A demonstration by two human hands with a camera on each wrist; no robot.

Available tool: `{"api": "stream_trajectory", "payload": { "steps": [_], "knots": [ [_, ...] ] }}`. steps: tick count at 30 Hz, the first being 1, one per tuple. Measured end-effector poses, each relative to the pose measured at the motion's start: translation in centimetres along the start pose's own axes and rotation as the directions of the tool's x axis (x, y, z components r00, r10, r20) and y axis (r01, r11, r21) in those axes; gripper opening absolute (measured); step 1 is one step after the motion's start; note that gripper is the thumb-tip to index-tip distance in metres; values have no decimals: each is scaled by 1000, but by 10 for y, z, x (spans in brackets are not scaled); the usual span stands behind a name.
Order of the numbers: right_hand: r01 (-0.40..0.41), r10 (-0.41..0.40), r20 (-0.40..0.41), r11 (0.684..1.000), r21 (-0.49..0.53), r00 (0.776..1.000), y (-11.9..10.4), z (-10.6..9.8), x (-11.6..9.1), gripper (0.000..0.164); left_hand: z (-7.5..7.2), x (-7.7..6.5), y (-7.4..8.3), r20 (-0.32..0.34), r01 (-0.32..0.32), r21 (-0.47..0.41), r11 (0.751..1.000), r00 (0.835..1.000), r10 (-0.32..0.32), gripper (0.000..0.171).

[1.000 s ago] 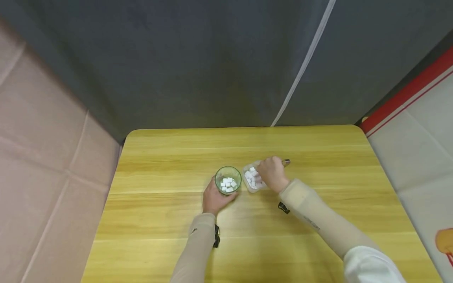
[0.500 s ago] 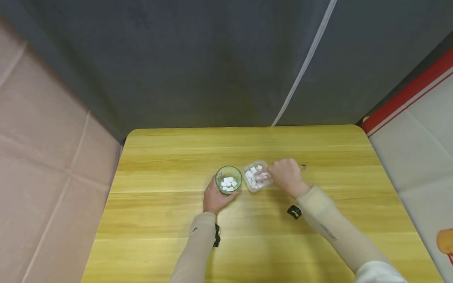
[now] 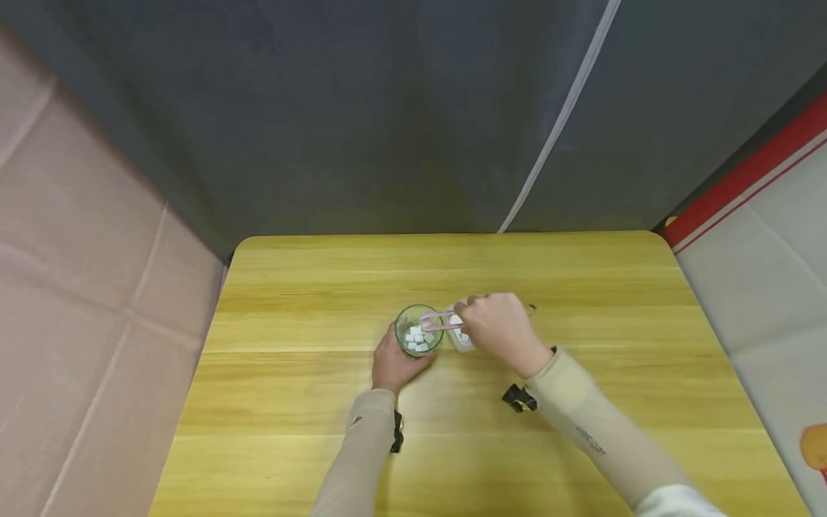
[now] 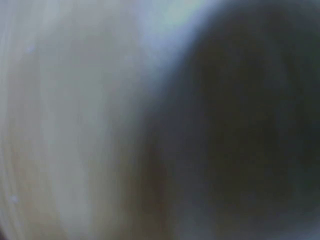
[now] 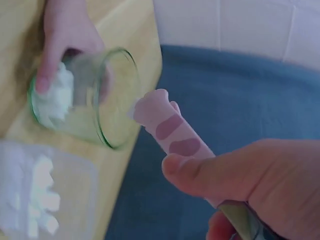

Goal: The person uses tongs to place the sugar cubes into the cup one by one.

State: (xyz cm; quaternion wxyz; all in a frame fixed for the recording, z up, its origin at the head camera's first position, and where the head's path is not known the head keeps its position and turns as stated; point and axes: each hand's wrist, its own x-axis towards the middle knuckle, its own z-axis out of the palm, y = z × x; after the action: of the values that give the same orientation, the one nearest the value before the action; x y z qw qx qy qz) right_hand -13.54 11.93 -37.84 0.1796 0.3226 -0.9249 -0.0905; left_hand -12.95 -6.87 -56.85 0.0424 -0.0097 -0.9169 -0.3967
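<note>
My left hand [image 3: 393, 362] grips a clear green-tinted glass [image 5: 82, 120] from its near left side, and several white cubes [image 3: 416, 337] lie at its bottom. In my right hand [image 3: 500, 327] is a pair of pink tongs [image 5: 172, 130], pinched between thumb and fingers. Their tips reach over the glass's rim, and a bit of something white [image 5: 133, 108] shows at the tips. Just right of the glass stands a clear plastic tub [image 3: 461, 347] with more white cubes, partly hidden under my right hand. The left wrist view is too blurred to make anything out.
The wooden table [image 3: 297, 402] carries the glass and tub. A dark grey curtain [image 3: 362, 129] hangs behind its far edge. Pink padded panels [image 3: 90, 323] stand at the left, a white and red panel [image 3: 769, 287] at the right.
My right hand has drawn the tongs out of the tub and swung them left, so the tips are now over the glass. My left hand has kept its hold on the glass.
</note>
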Motion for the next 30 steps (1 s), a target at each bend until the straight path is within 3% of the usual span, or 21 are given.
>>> {"api": "stream_trajectory", "payload": {
  "steps": [7, 13, 17, 21, 25, 30],
  "knots": [
    [45, -45, -46, 999, -11, 998, -14, 16, 0, 13, 3, -1, 2, 18, 17, -8, 1000, 1000, -17, 88],
    [29, -29, -27, 999, 25, 999, -15, 23, -4, 33, 4, -1, 2, 7, -2, -32, 999, 1000, 3, 88],
    [27, -25, -30, 997, 67, 999, -11, 24, -5, 35, 5, -1, 0, -9, -13, -20, 1000, 1000, 12, 89],
    [7, -19, 73, 986, 166, 997, 1, 16, -8, 35, 6, -2, -1, -20, -16, -22, 1000, 1000, 16, 91],
    [-58, 17, 201, 978, 199, 979, 22, 9, -13, 43, 7, -1, -1, -52, -48, -8, 999, 998, 48, 91],
    [-64, 34, 206, 988, 139, 978, 44, 10, -27, 35, 9, -1, -1, -92, -96, 19, 995, 991, 97, 90]
  ]
}}
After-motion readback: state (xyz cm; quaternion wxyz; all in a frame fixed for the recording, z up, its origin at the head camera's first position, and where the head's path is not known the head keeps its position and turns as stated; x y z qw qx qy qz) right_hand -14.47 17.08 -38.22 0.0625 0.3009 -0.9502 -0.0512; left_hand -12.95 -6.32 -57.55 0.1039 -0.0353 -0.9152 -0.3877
